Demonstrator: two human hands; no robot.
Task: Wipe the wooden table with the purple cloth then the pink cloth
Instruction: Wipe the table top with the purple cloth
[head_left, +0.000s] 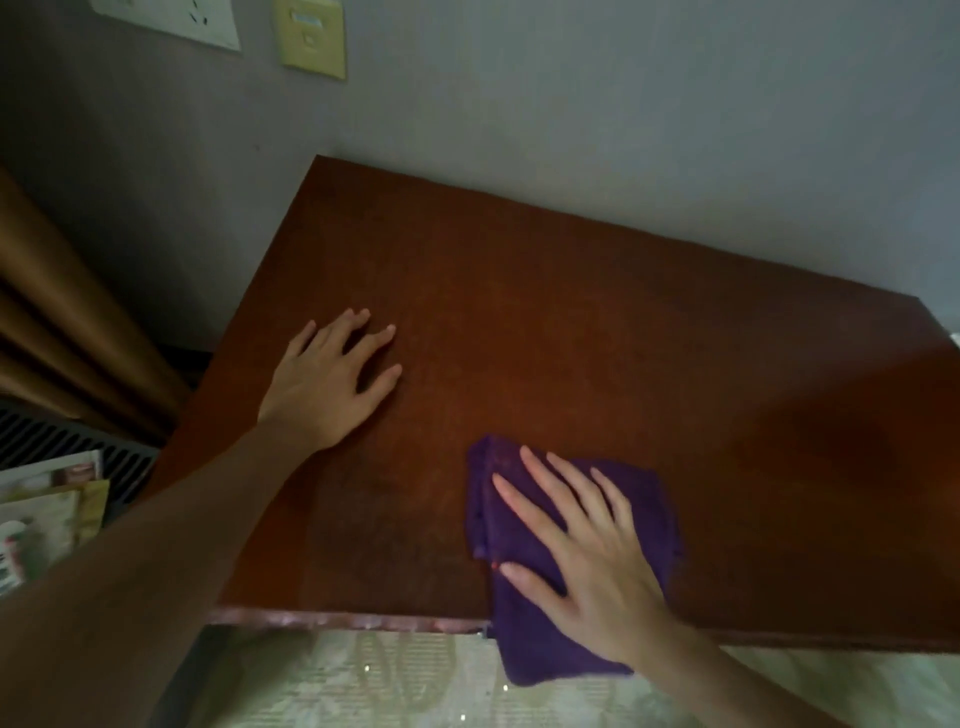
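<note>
Forearms reach in from the lower corners toward the desk (597, 332), a broad reddish-brown wooden top set against a grey wall and the landmark for everything else. Left of the desk hang brown curtains (62, 322), with a slatted vent and some printed packets below them; above its far edge the wall carries a yellowish switch plate (311, 39). On the desk's near edge, right of centre, lies the purple cloth (519, 519), folded, its lower end hanging over the edge. The right hand (592, 561) lies flat on that cloth, fingers straight and spread, pressing rather than gripping it. The left hand (327, 379) rests open on the desk's left part, fingers splayed, holding nothing. No pink cloth is in view. This looks like the first step, wiping with the purple cloth; the next move probably calls for sliding it under steady pressure across the far and right parts of the desk.
</note>
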